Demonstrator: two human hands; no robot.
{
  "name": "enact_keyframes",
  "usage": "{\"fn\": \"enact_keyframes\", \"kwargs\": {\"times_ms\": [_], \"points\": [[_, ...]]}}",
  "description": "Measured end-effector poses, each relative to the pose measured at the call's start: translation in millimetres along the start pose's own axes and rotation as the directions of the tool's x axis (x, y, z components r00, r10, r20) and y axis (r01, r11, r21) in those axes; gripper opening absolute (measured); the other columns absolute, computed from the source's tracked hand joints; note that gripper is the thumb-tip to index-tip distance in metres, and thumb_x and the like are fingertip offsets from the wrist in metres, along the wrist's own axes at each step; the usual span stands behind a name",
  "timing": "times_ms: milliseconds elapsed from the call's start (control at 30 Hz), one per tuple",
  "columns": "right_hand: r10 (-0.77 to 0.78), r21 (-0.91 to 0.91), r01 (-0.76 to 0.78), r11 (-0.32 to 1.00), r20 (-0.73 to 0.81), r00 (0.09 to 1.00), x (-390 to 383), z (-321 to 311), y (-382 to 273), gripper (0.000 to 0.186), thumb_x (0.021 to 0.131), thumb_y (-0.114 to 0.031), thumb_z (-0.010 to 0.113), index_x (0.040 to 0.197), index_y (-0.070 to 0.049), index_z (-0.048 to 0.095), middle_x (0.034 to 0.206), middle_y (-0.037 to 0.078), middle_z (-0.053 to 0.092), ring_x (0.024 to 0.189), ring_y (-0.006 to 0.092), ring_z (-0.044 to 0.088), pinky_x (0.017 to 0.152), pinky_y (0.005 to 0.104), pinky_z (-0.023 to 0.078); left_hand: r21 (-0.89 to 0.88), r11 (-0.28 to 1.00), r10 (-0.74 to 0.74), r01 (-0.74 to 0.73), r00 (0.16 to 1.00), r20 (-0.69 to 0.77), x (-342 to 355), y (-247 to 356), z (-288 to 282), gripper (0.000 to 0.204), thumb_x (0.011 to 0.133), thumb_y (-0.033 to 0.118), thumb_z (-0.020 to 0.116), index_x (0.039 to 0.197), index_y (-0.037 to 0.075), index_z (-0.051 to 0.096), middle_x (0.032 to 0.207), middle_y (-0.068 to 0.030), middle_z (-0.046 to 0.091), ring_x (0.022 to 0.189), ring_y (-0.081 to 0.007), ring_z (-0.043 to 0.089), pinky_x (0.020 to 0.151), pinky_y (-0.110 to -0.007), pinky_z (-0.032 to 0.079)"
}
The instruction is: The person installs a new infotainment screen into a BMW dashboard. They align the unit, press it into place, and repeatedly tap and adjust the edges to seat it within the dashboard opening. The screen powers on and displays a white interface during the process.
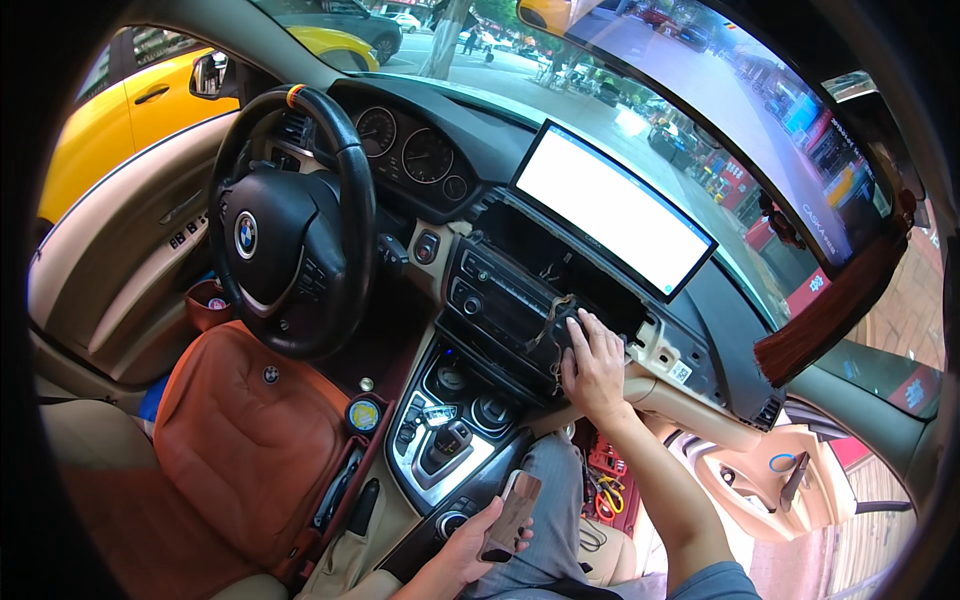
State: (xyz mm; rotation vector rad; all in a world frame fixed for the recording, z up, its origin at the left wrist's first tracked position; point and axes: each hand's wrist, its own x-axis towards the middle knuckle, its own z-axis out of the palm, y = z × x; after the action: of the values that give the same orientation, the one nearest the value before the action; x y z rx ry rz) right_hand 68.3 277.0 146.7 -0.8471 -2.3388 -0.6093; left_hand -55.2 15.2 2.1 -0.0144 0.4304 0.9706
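In my left hand (468, 545) is a smartphone (511, 515), held upright over my lap with the fingers wrapped round its edges. My right hand (598, 365) reaches up to the dashboard, its thumb and fingers closed over a small black module (566, 328) at the right end of the radio panel (490, 300). Thin brown wires (553, 318) hang beside the fingers. The palm side and part of the module are hidden. Behind the hand, the dashboard cavity (590, 285) is uncovered, with connectors inside. A wide lit display (615, 210) stands above it, its screen mostly white.
The gear lever (447, 445) rises from the centre console left of my lap. Farther left are the steering wheel (290, 225) and an orange seat cover (250, 420). Red-handled tools and cables (605, 490) lie down by my legs. The right door (770, 480) stands open.
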Motion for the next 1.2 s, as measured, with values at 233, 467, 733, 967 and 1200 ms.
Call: {"fn": "enact_keyframes", "kwargs": {"times_ms": [233, 467, 733, 967, 1200], "points": [[0.024, 0.010, -0.023, 1.000, -0.025, 0.999, -1, 3, -1, 0.052, 0.082, -0.003, 0.066, 0.134, -0.002, 0.062, 0.140, 0.022, 0.057, 0.128, 0.0401, 0.057, 0.106, 0.0504, 0.044, -0.059, 0.998, 0.023, -0.020, 0.999, 0.043, 2, -3, -4, 0.064, 0.108, 0.052, 0.046, 0.146, 0.000, 0.050, 0.124, -0.0167, 0.066, 0.108, -0.0274, 0.066, 0.093, -0.041, 0.056], [0.070, 0.010, -0.070, 0.997, -0.053, 0.996, -2, 5, -7, 0.054, 0.080, 0.000, 0.064, 0.134, -0.002, 0.062, 0.140, 0.021, 0.058, 0.128, 0.0388, 0.057, 0.108, 0.0487, 0.043, -0.087, 0.996, 0.008, -0.006, 1.000, 0.023, -1, 1, 0, 0.063, 0.108, 0.054, 0.044, 0.142, 0.002, 0.054, 0.123, -0.0190, 0.067, 0.108, -0.0319, 0.067, 0.095, -0.046, 0.056], [0.097, 0.091, -0.087, 0.992, -0.115, 0.989, 0, 3, -9, 0.054, 0.078, 0.002, 0.063, 0.132, -0.003, 0.063, 0.140, 0.021, 0.060, 0.129, 0.0386, 0.057, 0.109, 0.0486, 0.043, -0.076, 0.997, 0.005, -0.003, 1.000, 0.017, 1, 0, 3, 0.067, 0.108, 0.058, 0.040, 0.142, 0.002, 0.054, 0.124, -0.0210, 0.066, 0.109, -0.0349, 0.067, 0.093, -0.049, 0.057], [0.192, 0.353, -0.147, 0.924, -0.098, 0.976, -40, -12, -6, 0.046, 0.082, 0.001, 0.062, 0.129, 0.001, 0.062, 0.144, 0.018, 0.058, 0.137, 0.0382, 0.052, 0.116, 0.0511, 0.037, -0.039, 0.999, 0.020, -0.019, 0.999, 0.025, 3, -9, 6, 0.067, 0.109, 0.058, 0.037, 0.144, 0.003, 0.052, 0.124, -0.0229, 0.067, 0.107, -0.0364, 0.068, 0.090, -0.050, 0.058], [0.715, 0.420, -0.615, 0.667, -0.130, 0.687, -188, -29, 26, 0.037, 0.084, 0.001, 0.061, 0.121, 0.003, 0.062, 0.121, 0.019, 0.062, 0.114, 0.0351, 0.063, 0.101, 0.0432, 0.050, -0.001, 1.000, 0.000, 0.000, 1.000, 0.017, 6, -18, 7, 0.067, 0.109, 0.057, 0.035, 0.146, 0.003, 0.049, 0.125, -0.0225, 0.066, 0.108, -0.0365, 0.068, 0.091, -0.051, 0.057]]}}
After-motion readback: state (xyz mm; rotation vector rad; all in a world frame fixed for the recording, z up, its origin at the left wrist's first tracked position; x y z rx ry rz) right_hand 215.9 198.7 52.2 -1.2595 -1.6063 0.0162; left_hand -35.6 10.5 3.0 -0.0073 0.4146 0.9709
